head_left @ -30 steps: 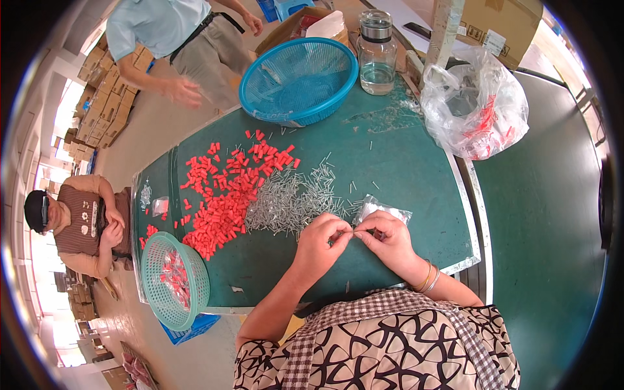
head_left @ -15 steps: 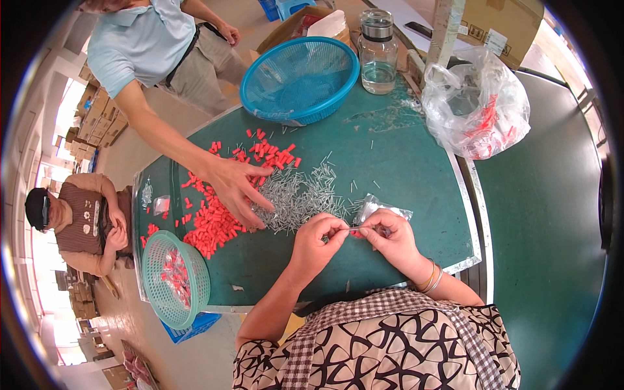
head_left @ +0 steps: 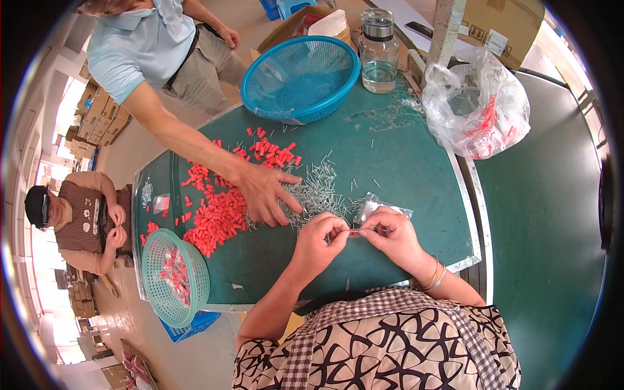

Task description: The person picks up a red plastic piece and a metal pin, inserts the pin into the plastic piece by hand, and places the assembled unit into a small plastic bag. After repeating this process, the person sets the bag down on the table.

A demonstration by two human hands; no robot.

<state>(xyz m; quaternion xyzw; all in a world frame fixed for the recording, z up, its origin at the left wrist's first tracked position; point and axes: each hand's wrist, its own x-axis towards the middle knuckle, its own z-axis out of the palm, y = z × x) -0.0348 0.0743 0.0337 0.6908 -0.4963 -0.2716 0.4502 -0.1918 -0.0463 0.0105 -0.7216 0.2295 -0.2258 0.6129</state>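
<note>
My left hand (head_left: pixel 320 239) and my right hand (head_left: pixel 395 238) meet at the near edge of the pile, fingertips pinched. Stretched between them, seen edge-on, is what looks like a small plastic bag (head_left: pixel 354 232) with a bit of red in it. Beyond my hands lies a heap of grey screws (head_left: pixel 320 185), bordered on the left by red wall plugs (head_left: pixel 214 221). Clear plastic bags (head_left: pixel 370 203) lie just behind my right hand. A co-worker's hand (head_left: pixel 268 192) reaches in from the far left and rests, fingers spread, on the screws.
On the green table (head_left: pixel 416 169) stand a blue mesh basket (head_left: pixel 300 116) and a glass jar (head_left: pixel 379 65). A pale green basket (head_left: pixel 200 279) of filled packets is at the near left. A plastic bag (head_left: pixel 448 110) hangs at right. Another person (head_left: pixel 88 214) sits at far left.
The co-worker's hand has slid to the right, further over the screws. My two hands stay nearly in place, still pinching the small bag.
</note>
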